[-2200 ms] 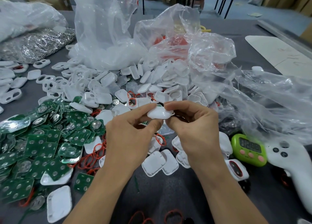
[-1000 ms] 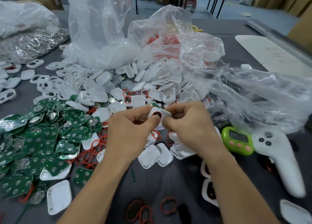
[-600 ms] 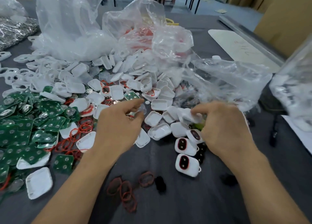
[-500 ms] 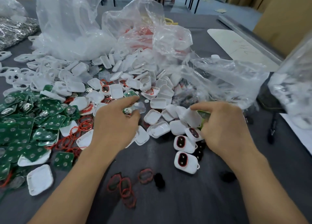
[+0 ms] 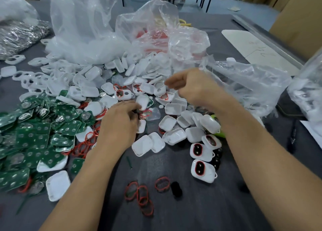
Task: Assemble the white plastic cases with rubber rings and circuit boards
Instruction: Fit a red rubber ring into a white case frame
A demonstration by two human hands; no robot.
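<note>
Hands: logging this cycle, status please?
Left hand low over the parts pile, grip unclear. Right hand raised, fingers curled, nothing seen in it. Finished cases set by right forearm. Loose red rings in front.

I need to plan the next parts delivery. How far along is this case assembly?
Early. Done: three assembled cases with red rings lie beside the right forearm. In hand: the left hand reaches into the parts; the right hand hovers above the pile, seemingly empty. Left: a big heap of white shells, many green circuit boards and loose red rings.
</note>
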